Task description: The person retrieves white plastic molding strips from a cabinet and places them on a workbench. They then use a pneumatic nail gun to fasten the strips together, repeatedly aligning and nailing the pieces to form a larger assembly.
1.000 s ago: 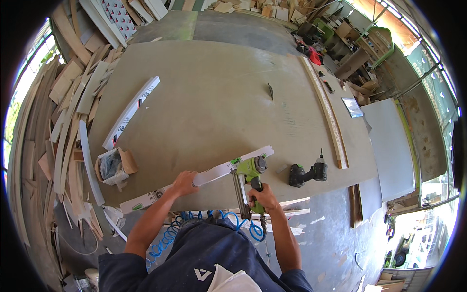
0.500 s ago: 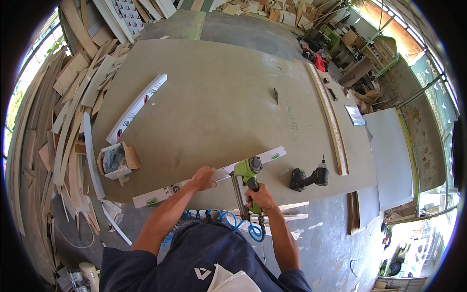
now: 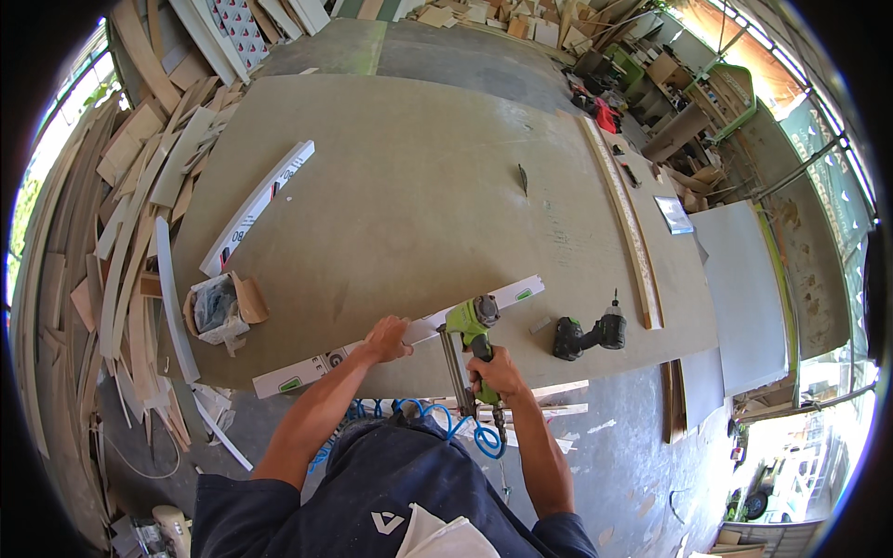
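A long white strip [image 3: 307,370] with green marks lies slantwise along the near part of the big tabletop [image 3: 400,186]. My left hand [image 3: 385,339] is closed over the strip near its middle. In my right hand [image 3: 499,373] is a green and black air nail gun [image 3: 473,321], gripped by its handle. The gun's head is over the strip, right of my left hand; whether its tip touches the strip is hidden. A coiled blue air hose [image 3: 487,443] runs from the gun's handle down by my body.
A black cordless drill [image 3: 590,336] stands right of the gun. At left are a second white strip [image 3: 256,210] and an opened cardboard box [image 3: 249,302]. A long pale bar [image 3: 623,219] lies along the right side. Stacked boards [image 3: 139,214] crowd the left edge.
My hands, the strip and the nail gun keep their places relative to each other. The whole view has shifted very slightly.
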Available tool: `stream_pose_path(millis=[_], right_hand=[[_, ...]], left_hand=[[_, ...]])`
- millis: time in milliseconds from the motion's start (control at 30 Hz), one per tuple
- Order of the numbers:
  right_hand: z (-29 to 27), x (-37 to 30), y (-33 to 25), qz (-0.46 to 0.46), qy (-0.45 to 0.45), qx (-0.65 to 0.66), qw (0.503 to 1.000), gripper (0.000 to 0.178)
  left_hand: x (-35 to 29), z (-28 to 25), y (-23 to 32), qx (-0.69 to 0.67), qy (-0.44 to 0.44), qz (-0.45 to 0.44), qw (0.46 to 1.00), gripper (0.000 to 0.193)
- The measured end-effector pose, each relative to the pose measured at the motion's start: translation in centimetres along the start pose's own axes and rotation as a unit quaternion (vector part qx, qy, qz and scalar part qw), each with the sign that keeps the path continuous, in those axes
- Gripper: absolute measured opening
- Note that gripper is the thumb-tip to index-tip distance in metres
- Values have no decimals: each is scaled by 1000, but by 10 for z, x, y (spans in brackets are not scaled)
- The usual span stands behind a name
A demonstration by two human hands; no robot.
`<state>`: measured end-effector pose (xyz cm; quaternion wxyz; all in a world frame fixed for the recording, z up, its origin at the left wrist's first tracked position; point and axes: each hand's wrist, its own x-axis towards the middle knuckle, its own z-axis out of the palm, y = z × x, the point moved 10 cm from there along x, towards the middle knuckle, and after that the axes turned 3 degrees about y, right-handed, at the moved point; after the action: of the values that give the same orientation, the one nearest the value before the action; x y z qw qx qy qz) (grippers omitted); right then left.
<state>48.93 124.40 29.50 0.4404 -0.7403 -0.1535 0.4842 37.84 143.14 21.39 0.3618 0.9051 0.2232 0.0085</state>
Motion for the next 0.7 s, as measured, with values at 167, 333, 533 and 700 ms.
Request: stream_pose_path(millis=[167, 333, 533, 700], right_hand=[[-1, 0, 3, 11, 1, -1, 1000, 30], [7, -3, 7, 11, -9, -1, 1000, 29], [10, -4, 5, 7, -11, 8, 1000, 30], [9, -4, 4, 10, -5, 3, 1000, 30]], left_hand=[[1, 2, -3, 1, 1, 2, 1000, 50], [0, -1, -1, -4, 36, 18, 999, 46], [-1, -3, 3, -6, 23, 14, 1000, 44], [-1, -5, 4, -8, 36, 19, 999, 44]])
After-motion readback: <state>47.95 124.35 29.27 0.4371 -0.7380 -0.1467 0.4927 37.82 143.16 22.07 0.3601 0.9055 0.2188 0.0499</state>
